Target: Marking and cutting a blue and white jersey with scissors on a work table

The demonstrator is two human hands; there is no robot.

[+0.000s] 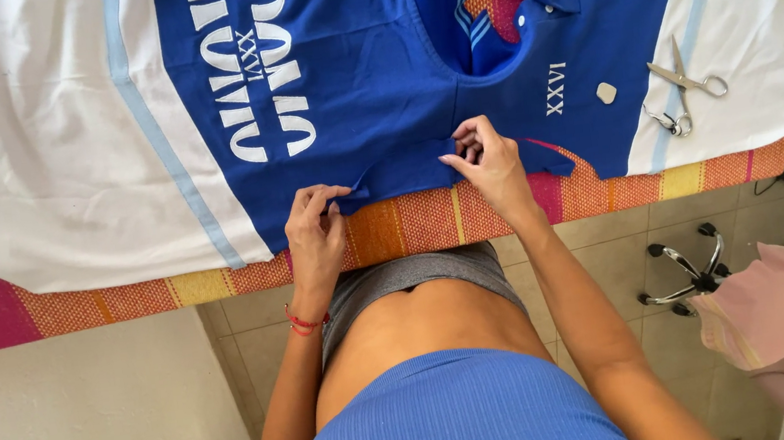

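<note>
A blue polo shirt (pixel 365 92) with white lettering and white side panels is spread flat across a table covered by a striped cloth (pixel 432 220) of orange, pink and yellow. The shirt covers most of the table, and its lower hem lies just short of the near edge, where a band of the cloth is left bare.

The left hand (pixel 315 230) is set at the near edge, left of the middle. Its fingers are closed in a pinch, and a small fold of the blue hem is held between thumb and fingertips. A red string bracelet (pixel 303 324) is worn on that wrist.

The right hand (pixel 487 162) is placed a little farther in and to the right, on the same hem. Its fingers are curled together over the fabric edge; a pinch on the hem appears to be made, though the grip itself is hidden by the knuckles.

Near the right end of the table, a pair of metal scissors (pixel 687 82) is laid on a white panel of the shirt, with a smaller pair of snips (pixel 670 121) just beside it. A small pale, rounded piece (pixel 606 93) is seen on the blue fabric, left of the scissors.

Beyond the near edge, a tiled floor, a chair base (pixel 687 272) and a pink cushion (pixel 772 306) are visible.
</note>
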